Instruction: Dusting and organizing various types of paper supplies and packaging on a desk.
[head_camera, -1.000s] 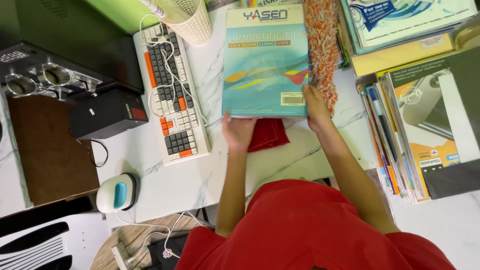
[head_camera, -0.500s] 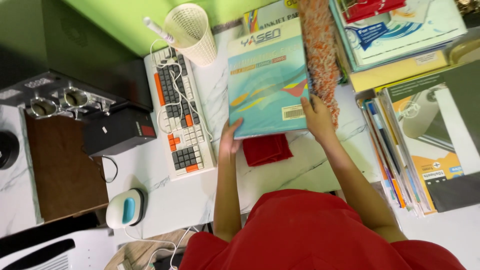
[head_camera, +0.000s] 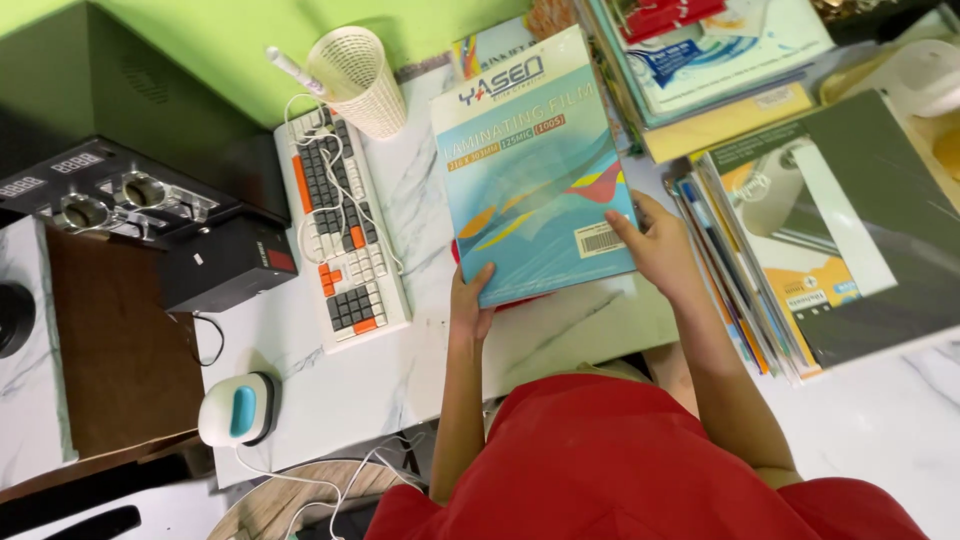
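Observation:
A flat blue film pack (head_camera: 530, 170) lies slightly tilted on the white marble-look desk (head_camera: 400, 360), and both hands hold its near edge. My left hand (head_camera: 470, 305) grips the near left corner. Around the near right corner my right hand (head_camera: 655, 245) closes, with the thumb on the cover. A thin strip of something red (head_camera: 520, 300) shows under the pack's near edge; the rest of it is hidden.
A white keyboard with grey and orange keys (head_camera: 345, 240) lies left of the pack, with a white mesh cup (head_camera: 360, 65) behind it. Further left are a black device (head_camera: 150, 220), a white mouse (head_camera: 238, 410) and a brown board (head_camera: 110, 350). Stacked booklets (head_camera: 830, 230) fill the right.
The pack has slid over the red thing, which showed plainly below it before and is now almost covered. Both hands stayed on its near edge.

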